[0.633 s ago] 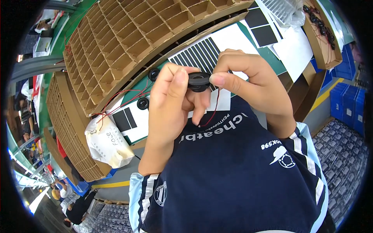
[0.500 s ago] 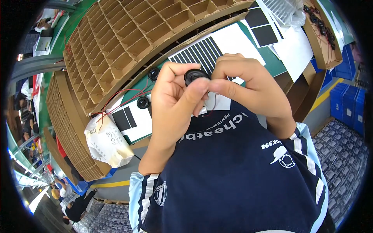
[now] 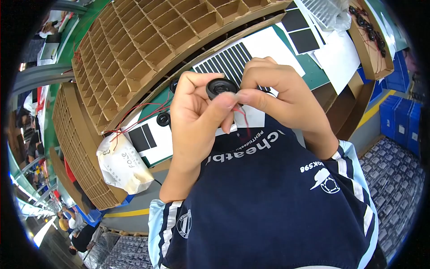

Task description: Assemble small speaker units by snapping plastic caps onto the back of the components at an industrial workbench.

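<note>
A small round black speaker [image 3: 218, 85] sits tilted in my left hand [image 3: 195, 114], its ringed face turned up. My left thumb presses its near edge and the forefinger curls round the far side. Thin red wires [image 3: 243, 115] hang below it, over my shirt. My right hand [image 3: 284, 94] is closed in a pinch against the speaker's right rim; whatever lies between those fingertips is hidden. Left of my left hand, another black speaker [image 3: 163, 119] with red wires lies on the bench, and one more [image 3: 174, 86] is partly covered by my fingers.
A large cardboard divider tray [image 3: 134, 54] spans the far side of the green bench. White sheets with black strips [image 3: 230, 60] lie behind my hands. At left sits a crumpled white bag [image 3: 125, 163]. An open carton [image 3: 374, 49] holds several wired speakers at far right.
The speaker has shifted slightly left and turned, showing more of its ringed face. Both hands have moved a little left with it. More of the red wires shows below.
</note>
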Available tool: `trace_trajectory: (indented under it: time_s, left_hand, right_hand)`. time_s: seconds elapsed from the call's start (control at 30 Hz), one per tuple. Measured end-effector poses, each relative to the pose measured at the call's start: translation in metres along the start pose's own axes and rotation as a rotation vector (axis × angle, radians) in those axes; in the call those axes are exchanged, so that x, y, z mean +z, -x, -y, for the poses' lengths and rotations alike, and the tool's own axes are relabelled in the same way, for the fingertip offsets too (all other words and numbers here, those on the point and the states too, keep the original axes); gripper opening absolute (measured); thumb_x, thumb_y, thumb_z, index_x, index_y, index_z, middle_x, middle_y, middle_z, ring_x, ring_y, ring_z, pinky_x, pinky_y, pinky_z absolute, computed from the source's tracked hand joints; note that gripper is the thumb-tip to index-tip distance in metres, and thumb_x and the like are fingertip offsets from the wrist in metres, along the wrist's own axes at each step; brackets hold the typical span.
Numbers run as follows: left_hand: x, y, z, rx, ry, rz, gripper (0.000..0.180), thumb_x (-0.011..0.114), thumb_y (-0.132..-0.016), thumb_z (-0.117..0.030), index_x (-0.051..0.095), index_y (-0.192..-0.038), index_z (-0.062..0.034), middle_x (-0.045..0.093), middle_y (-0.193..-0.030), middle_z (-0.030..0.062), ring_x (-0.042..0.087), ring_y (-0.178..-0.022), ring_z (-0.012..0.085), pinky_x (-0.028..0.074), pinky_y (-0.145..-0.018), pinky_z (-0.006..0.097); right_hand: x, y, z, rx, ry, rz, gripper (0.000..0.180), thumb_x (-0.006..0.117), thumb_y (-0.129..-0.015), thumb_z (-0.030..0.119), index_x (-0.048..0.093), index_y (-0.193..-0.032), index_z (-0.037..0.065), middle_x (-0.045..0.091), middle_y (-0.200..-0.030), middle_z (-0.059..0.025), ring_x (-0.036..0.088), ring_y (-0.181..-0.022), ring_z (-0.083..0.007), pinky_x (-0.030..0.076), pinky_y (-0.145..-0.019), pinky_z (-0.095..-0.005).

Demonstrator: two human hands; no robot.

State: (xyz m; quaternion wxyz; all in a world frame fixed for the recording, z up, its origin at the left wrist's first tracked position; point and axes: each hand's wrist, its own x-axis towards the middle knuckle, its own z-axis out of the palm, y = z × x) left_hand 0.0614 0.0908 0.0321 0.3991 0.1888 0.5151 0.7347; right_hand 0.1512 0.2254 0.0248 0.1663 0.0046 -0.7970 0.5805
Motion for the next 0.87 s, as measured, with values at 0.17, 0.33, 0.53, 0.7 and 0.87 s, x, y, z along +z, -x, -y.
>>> trace_trajectory:
  time_s: [0.17,0.33,0.53,0.7,0.87]
  left_hand:
    - [-0.004,-0.002,0.000,-0.062,0.049,0.011,0.024,0.056,-0.083,-0.011,0.035,-0.093,-0.0044,0.052,-0.062,0.0091,0.036,-0.039,0.0042,0.026,-0.036,0.016]
    - [-0.010,-0.004,0.002,-0.109,0.063,0.062,0.021,0.050,-0.087,-0.020,0.036,-0.089,-0.0049,0.050,-0.057,0.0076,0.032,-0.036,0.0035,0.024,-0.035,0.016]
    - [-0.009,-0.002,0.001,-0.169,0.210,0.171,0.024,0.041,-0.090,-0.027,0.038,-0.088,-0.0040,0.048,-0.056,0.0074,0.029,-0.034,0.0039,0.020,-0.032,0.016]
    - [-0.009,-0.006,0.002,-0.315,0.401,0.263,0.030,0.036,-0.092,-0.030,0.042,-0.091,-0.0008,0.052,-0.063,0.0122,0.037,-0.036,0.0083,0.028,-0.035,0.018]
    - [-0.014,-0.007,0.005,-0.274,0.302,0.201,0.029,0.037,-0.092,-0.028,0.042,-0.099,-0.0010,0.055,-0.070,0.0149,0.042,-0.040,0.0117,0.037,-0.042,0.019]
  right_hand:
    - [0.002,-0.001,0.000,-0.084,0.248,-0.091,0.023,0.056,-0.079,0.021,0.050,-0.064,0.005,0.048,-0.060,-0.0047,0.048,-0.061,-0.0205,0.033,-0.062,-0.0307]
    - [-0.001,-0.001,0.002,-0.076,0.238,-0.051,0.016,0.057,-0.078,0.013,0.052,-0.067,0.003,0.049,-0.062,-0.0043,0.045,-0.062,-0.0179,0.031,-0.067,-0.0288]
    - [-0.008,-0.002,0.005,0.091,0.160,0.084,0.018,0.056,-0.078,0.014,0.050,-0.066,0.002,0.048,-0.063,-0.0045,0.044,-0.062,-0.0179,0.033,-0.065,-0.0284]
    - [-0.004,0.002,-0.007,0.006,-0.148,0.011,0.020,0.057,-0.079,0.014,0.051,-0.067,0.001,0.048,-0.064,-0.0059,0.045,-0.060,-0.0155,0.035,-0.057,-0.0265]
    - [-0.005,0.003,-0.007,0.019,-0.130,0.013,0.017,0.055,-0.080,0.012,0.050,-0.068,0.001,0.047,-0.069,-0.0053,0.044,-0.064,-0.0147,0.034,-0.060,-0.0255]
